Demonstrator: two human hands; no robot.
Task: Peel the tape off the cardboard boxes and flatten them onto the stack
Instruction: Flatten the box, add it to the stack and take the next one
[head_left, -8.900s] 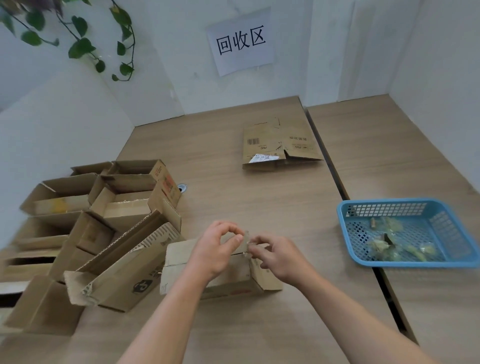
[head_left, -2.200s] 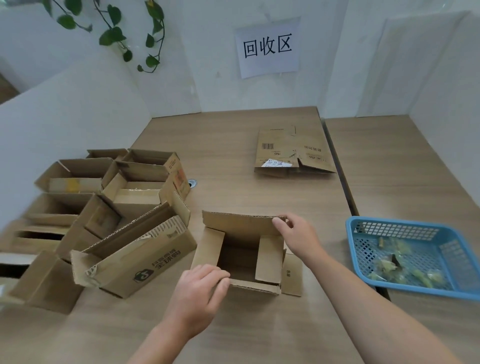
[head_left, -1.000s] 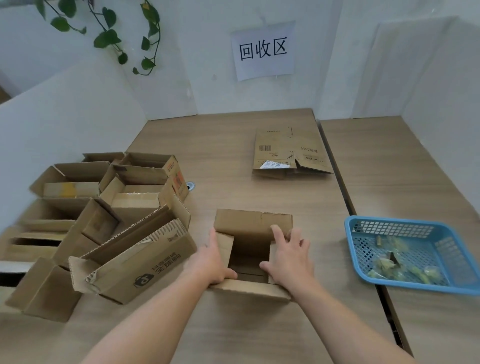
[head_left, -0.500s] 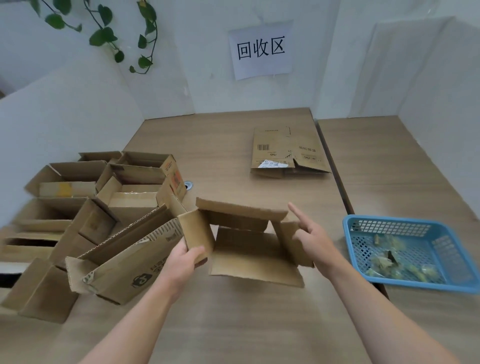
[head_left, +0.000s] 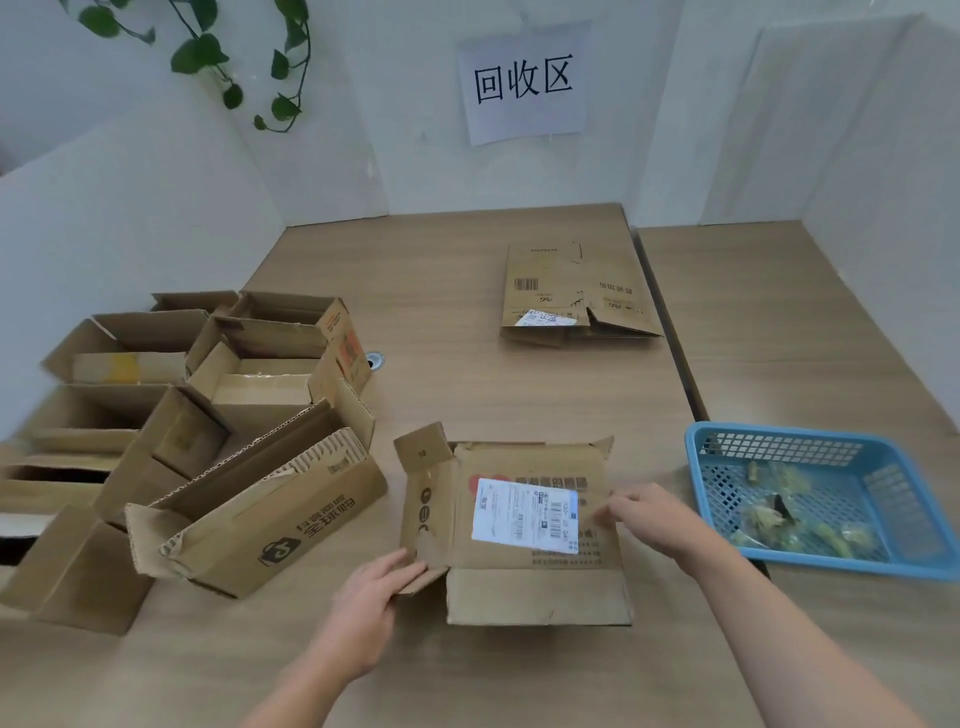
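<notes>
A small cardboard box (head_left: 524, 582) lies pressed nearly flat on the table in front of me, its face with a white shipping label (head_left: 524, 515) turned up. My left hand (head_left: 371, 603) grips the box's left flap near its front corner. My right hand (head_left: 652, 519) rests on the box's right edge, fingers pointing left onto the cardboard. Further back lies the stack of flattened boxes (head_left: 571, 291).
Several open cardboard boxes (head_left: 249, 467) crowd the table's left side. A blue plastic basket (head_left: 883, 558) holding crumpled tape bits sits at the right, beyond a seam between two tables. White walls with a paper sign (head_left: 524, 83) close off the back.
The box was open and upright with my hands inside it. It has since been opened out and collapsed flat with the label side up, both hands now on its sides.
</notes>
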